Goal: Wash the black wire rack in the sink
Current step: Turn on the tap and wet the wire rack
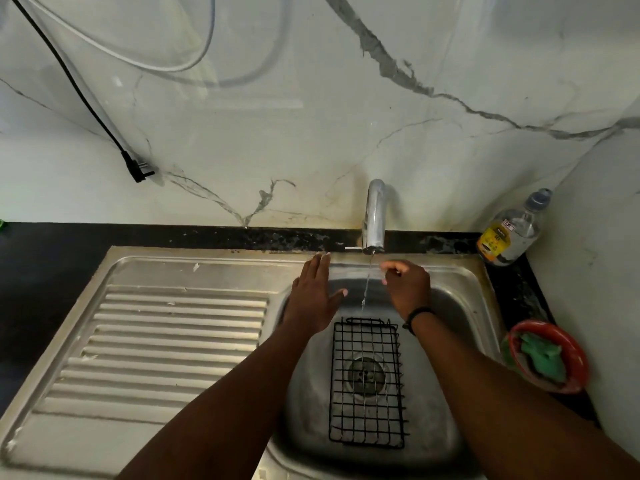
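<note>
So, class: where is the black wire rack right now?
In the head view, the black wire rack lies flat in the sink basin over the drain, below the tap, between both forearms.

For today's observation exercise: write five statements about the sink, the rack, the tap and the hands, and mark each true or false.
1. The black wire rack lies in the sink basin over the drain. True.
2. The left hand holds the rack. False: it is open above the basin, touching no rack.
3. Water runs from the tap. True.
4. The right hand wears a wristband. True.
5. The red bowl sits on the drainboard. False: it sits on the counter right of the sink.
</note>
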